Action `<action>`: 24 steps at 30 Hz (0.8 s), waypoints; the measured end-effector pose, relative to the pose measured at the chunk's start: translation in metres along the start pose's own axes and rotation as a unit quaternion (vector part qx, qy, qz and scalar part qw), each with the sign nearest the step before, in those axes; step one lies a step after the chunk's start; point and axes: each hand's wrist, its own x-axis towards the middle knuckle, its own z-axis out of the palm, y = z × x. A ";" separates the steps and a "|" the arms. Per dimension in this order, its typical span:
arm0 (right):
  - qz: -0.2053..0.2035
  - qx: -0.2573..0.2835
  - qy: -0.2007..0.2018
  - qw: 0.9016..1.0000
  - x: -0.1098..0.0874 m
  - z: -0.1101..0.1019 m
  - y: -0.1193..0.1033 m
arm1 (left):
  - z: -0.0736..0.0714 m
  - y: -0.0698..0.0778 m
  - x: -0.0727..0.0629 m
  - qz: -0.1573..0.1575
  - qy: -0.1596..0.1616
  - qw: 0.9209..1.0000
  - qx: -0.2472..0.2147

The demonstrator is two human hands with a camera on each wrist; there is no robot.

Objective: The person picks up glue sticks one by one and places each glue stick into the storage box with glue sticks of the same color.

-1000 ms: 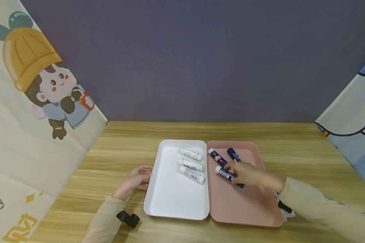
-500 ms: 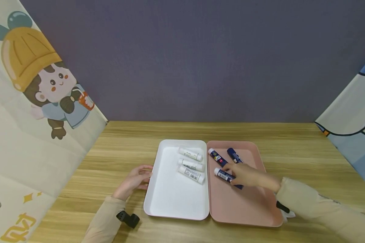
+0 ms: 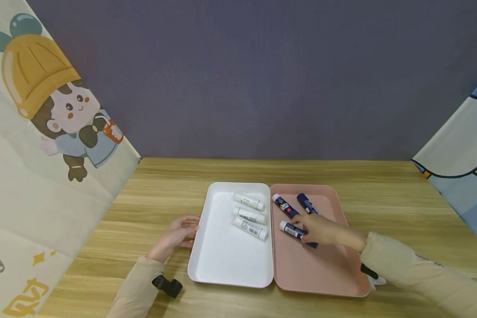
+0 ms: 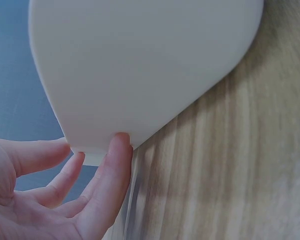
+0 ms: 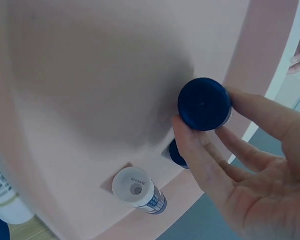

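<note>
Two shallow trays stand side by side on the wood-grain bench (image 3: 175, 172): a white tray (image 3: 230, 265) at left and a pink tray (image 3: 314, 276) at right, with their long rims adjacent.

The right hand (image 3: 322, 229) is positioned over the pink tray. Its thumb and fingers are curled in a pinch, closed to the barrel diameter of the nearest dark-blue glue stick (image 3: 293, 230). This stick lies at a slant within the tray outline, white end toward the white tray, blue end toward the right sleeve (image 3: 401, 260). Whether it bears on the tray floor or is raised clear cannot be determined.

The left hand (image 3: 176, 236) is at the outer left wall of the white tray. Its fingers are spread and slightly bent; the fingertips touch the wall without gripping it.

Two further dark-blue units occupy the far half of the pink tray: a red-labelled glue stick (image 3: 285, 205) at the inner side and a blue-topped glue stick (image 3: 307, 203) to its right. The right hand covers the near end of each.

Three pale glue sticks lie along the right side of the white tray, white caps pointing right: the far stick (image 3: 248, 201), the middle stick (image 3: 250, 215) and the near stick (image 3: 249, 228).
</note>
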 end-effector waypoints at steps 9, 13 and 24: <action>0.002 -0.006 0.000 1.000 0.001 0.000 0.003 | -0.001 0.000 0.000 -0.002 -0.001 1.000 0.003; 0.002 -0.007 0.001 1.000 0.001 0.000 0.005 | 0.000 0.001 0.000 -0.002 -0.002 1.000 0.001; -0.007 -0.035 0.019 0.999 -0.001 0.000 0.008 | 0.000 0.002 -0.001 -0.004 -0.002 1.000 0.004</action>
